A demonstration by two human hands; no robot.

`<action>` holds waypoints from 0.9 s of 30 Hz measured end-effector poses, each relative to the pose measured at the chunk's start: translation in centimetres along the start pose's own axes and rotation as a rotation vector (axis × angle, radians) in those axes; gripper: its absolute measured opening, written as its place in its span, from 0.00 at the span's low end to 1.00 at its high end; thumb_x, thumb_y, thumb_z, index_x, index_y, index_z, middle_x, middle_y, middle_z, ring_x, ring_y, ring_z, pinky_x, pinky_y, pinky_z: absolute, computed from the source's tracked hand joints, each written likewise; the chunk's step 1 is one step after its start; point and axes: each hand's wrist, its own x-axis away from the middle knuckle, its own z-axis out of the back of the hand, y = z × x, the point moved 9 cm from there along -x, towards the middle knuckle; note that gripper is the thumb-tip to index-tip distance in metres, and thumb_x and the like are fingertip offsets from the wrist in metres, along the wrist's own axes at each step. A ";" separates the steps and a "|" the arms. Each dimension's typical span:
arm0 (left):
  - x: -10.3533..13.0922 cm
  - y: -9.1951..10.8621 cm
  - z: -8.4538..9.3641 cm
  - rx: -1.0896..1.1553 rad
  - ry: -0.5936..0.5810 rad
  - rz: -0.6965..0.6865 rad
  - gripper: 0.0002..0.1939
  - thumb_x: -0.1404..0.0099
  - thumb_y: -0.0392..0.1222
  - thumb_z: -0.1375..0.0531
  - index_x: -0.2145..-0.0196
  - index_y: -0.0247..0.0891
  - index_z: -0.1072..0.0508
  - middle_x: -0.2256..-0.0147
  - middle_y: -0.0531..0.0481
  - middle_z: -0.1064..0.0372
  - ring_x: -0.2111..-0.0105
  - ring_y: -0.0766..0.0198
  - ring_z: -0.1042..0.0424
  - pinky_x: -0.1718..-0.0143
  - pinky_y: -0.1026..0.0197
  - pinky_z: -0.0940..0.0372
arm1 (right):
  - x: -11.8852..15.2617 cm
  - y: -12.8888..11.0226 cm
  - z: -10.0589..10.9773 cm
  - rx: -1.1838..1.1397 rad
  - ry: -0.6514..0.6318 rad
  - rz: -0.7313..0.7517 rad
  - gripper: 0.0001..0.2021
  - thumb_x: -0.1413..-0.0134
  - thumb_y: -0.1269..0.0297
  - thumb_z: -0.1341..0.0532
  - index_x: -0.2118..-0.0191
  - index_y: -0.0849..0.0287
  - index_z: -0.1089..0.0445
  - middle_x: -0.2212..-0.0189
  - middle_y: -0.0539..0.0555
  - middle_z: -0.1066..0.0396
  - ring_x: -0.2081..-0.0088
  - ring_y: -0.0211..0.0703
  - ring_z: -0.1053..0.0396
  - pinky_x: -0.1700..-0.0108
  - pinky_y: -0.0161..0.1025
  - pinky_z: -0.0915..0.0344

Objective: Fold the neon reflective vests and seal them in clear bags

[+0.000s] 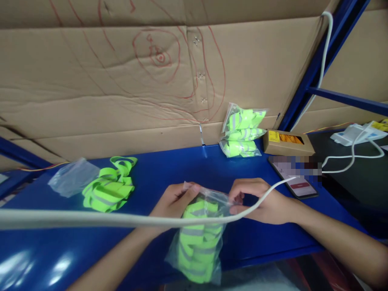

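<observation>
My left hand point(177, 200) pinches one top corner of a clear plastic zip bag point(222, 210). At the bag's other top corner, my right hand point(257, 200) grips the edge between thumb and fingers. Inside the bag lies a folded neon-green strap with grey reflective stripes point(200, 242); the bag hangs down over the table's front edge. A loose heap of the same green strap point(110, 190) lies left of my left hand, beside an unfilled clear bag point(74, 178). A white cable crosses in front of both hands.
Filled bags of green straps point(242, 133) are stacked at the back against the cardboard wall point(257, 60). Right of them sit a small cardboard box point(287, 143) and a phone point(298, 184) on the blue table point(169, 165). The white cable point(121, 219) runs across the view.
</observation>
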 end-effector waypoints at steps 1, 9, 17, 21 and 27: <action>-0.1 -0.3 -0.1 0.010 -0.036 0.022 0.28 0.32 0.63 0.42 0.68 0.33 0.18 0.72 0.45 0.23 0.72 0.62 0.28 0.72 0.65 0.35 | 0.0 0.4 0.2 -0.070 -0.016 -0.052 0.08 0.37 0.61 0.35 0.65 0.58 0.29 0.71 0.51 0.28 0.71 0.37 0.32 0.68 0.34 0.35; -0.7 -2.0 0.2 0.055 -0.055 0.103 0.31 0.36 0.67 0.40 0.68 0.31 0.18 0.72 0.44 0.23 0.70 0.60 0.27 0.69 0.63 0.34 | -0.1 0.7 -1.4 -0.181 -0.190 -0.091 0.11 0.38 0.58 0.33 0.55 0.60 0.24 0.69 0.52 0.25 0.70 0.36 0.30 0.67 0.31 0.35; -0.6 -1.4 0.9 0.004 0.011 0.070 0.31 0.35 0.66 0.41 0.68 0.32 0.19 0.73 0.46 0.26 0.72 0.62 0.32 0.72 0.65 0.38 | 0.0 2.0 -0.3 -0.120 0.025 -0.083 0.09 0.40 0.59 0.31 0.64 0.60 0.25 0.75 0.49 0.27 0.75 0.34 0.32 0.71 0.30 0.36; -0.6 -0.9 1.1 0.005 0.053 0.015 0.30 0.34 0.65 0.42 0.69 0.33 0.19 0.72 0.47 0.26 0.72 0.63 0.33 0.72 0.65 0.39 | 0.1 3.1 -0.1 -0.300 0.126 -0.188 0.11 0.40 0.57 0.31 0.63 0.60 0.29 0.72 0.50 0.28 0.73 0.34 0.30 0.71 0.31 0.33; -0.7 -1.3 1.2 0.056 0.099 0.031 0.30 0.33 0.65 0.41 0.64 0.32 0.17 0.67 0.43 0.21 0.68 0.60 0.28 0.66 0.63 0.35 | 0.0 5.0 -0.5 -0.437 0.176 -0.350 0.16 0.42 0.53 0.30 0.58 0.60 0.29 0.71 0.50 0.28 0.73 0.35 0.29 0.72 0.32 0.31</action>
